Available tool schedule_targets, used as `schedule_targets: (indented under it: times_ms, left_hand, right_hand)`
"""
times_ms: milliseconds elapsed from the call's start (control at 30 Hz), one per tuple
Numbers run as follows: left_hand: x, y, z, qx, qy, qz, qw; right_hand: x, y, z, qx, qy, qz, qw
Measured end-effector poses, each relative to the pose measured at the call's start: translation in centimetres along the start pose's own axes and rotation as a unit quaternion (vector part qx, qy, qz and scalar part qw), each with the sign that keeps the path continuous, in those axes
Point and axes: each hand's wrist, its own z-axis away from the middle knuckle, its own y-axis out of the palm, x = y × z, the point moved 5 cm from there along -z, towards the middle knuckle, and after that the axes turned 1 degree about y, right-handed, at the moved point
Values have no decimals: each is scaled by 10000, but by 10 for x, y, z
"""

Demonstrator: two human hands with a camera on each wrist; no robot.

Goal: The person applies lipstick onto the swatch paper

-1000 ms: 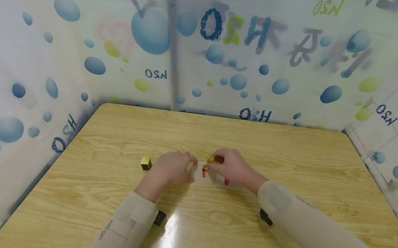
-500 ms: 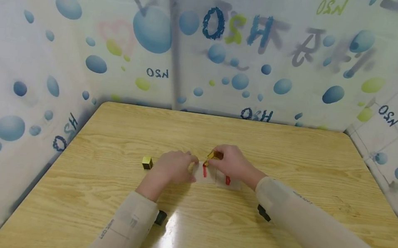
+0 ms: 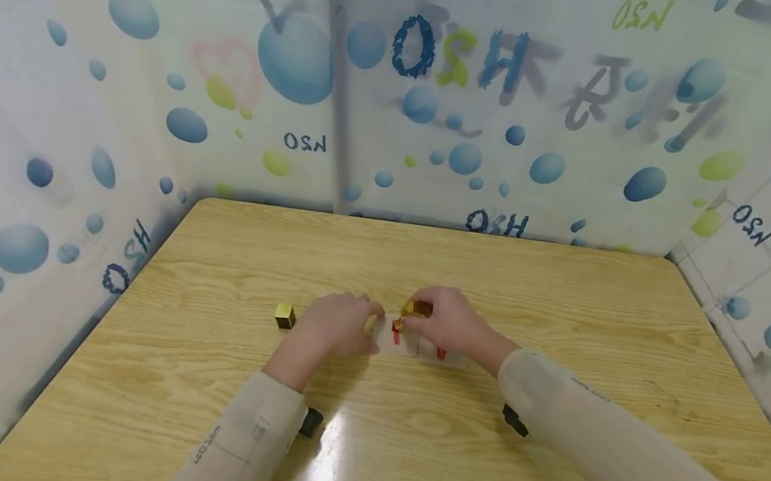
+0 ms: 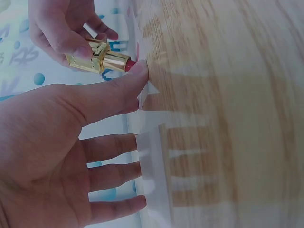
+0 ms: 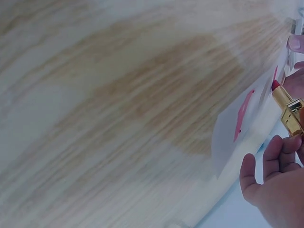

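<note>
My right hand (image 3: 451, 321) pinches a gold lipstick (image 4: 90, 59) by its square base, the red tip pointing down at the left piece of white paper (image 3: 406, 347). A red streak (image 3: 397, 339) runs down that paper beneath the tip. My left hand (image 3: 338, 324) holds the same paper at its left side, thumb and fingertips pressing with the fingers fairly straight. Just to the right lies a second piece of white paper (image 5: 224, 137) bearing its own red streak (image 5: 243, 114), partly covered by my right hand in the head view.
A small gold and black cube-like piece (image 3: 284, 316) stands on the wooden table (image 3: 401, 454), left of my left hand. Walls with blue and green bubble patterns (image 3: 295, 62) rise behind the table's far edge and at both sides.
The lipstick tip went up to the top of the left streak, then came slightly back down along it. My left hand keeps its place on the paper.
</note>
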Motion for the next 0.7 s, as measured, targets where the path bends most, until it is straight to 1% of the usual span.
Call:
schedule_targets:
  times_ms: [133, 333, 533, 700]
  left_hand:
    - [0, -1, 0, 2, 14, -20, 10000]
    - [0, 0, -1, -18, 65, -37, 10000]
    - [1, 0, 0, 29, 23, 8, 10000]
    - [1, -1, 1, 33, 34, -12, 10000]
  right_hand:
    - [1, 1, 5, 40, -45, -3, 10000]
    - [3, 2, 12, -46, -119, 15, 9999]
    - [6, 2, 16, -96, -281, -85, 9995]
    - [4, -5, 20, -305, -159, -336, 9988]
